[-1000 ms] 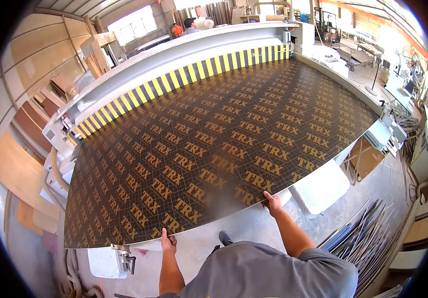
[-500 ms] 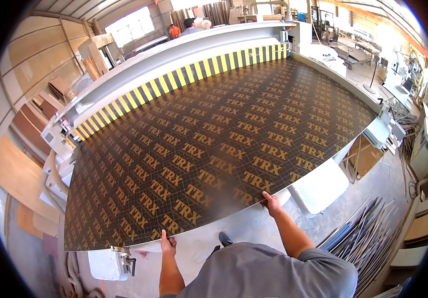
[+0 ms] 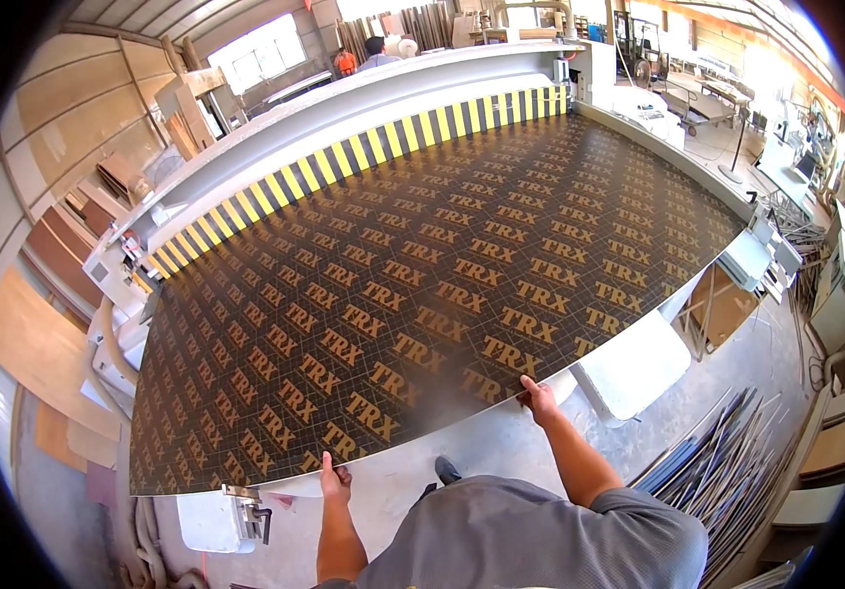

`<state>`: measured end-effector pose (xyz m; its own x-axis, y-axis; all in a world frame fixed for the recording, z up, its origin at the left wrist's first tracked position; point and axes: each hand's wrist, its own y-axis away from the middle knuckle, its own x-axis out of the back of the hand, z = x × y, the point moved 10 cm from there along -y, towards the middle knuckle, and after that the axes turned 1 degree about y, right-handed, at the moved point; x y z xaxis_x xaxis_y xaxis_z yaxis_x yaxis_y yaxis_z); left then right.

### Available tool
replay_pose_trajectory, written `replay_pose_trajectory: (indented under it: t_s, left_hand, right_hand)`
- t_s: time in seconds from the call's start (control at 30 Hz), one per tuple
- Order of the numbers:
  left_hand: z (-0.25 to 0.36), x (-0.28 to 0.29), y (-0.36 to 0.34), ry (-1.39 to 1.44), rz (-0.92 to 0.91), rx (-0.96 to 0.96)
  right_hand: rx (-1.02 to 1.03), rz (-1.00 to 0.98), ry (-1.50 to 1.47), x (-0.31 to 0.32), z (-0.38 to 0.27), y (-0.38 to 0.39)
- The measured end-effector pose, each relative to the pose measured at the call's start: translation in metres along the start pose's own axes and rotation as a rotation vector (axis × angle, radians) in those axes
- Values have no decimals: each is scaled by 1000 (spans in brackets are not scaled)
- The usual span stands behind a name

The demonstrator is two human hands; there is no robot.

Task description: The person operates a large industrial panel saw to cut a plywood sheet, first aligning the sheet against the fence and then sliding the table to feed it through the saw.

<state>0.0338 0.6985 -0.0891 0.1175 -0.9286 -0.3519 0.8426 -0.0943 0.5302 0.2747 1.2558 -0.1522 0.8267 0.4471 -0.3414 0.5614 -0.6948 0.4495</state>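
A large dark sheet or panel [image 3: 383, 324] with a repeated gold print lies flat across the bed of a wide machine. My left hand [image 3: 335, 478] grips its near edge, thumb on top and fingers curled below. Further right along that same edge, my right hand [image 3: 537, 398] holds the sheet in a like way. The undersides of both grips are hidden by the sheet. At the far side, the sheet reaches a yellow-and-black striped guard [image 3: 364, 152] beneath a long pale beam [image 3: 344, 93].
White support arms [image 3: 633, 368] jut out below the near edge, one carrying a clamp-like fitting [image 3: 246, 506]. Thin strips [image 3: 707, 461] lie heaped on the floor at right. Boards [image 3: 40, 324] lean along the left wall. Two people [image 3: 378, 54] are beyond the machine.
The view has shifted very slightly. Both hands keep their hold on the sheet's near edge, and the sheet shows no clear movement against the machine.
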Motion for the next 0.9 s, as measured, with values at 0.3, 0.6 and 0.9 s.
replay_pose_trajectory:
  t_s: [0.3,0.6,0.9]
  left_hand:
    - [-2,0,-2,1,-22,21]
    - [-3,1,-5,-6,-19,46]
    - [14,25,22,-340,-126,269]
  right_hand:
    - [-32,-57,85,4,6,-5]
    - [-25,-44,4,-6,-10,11]
    - [-304,-377,231,-19,-27,51]
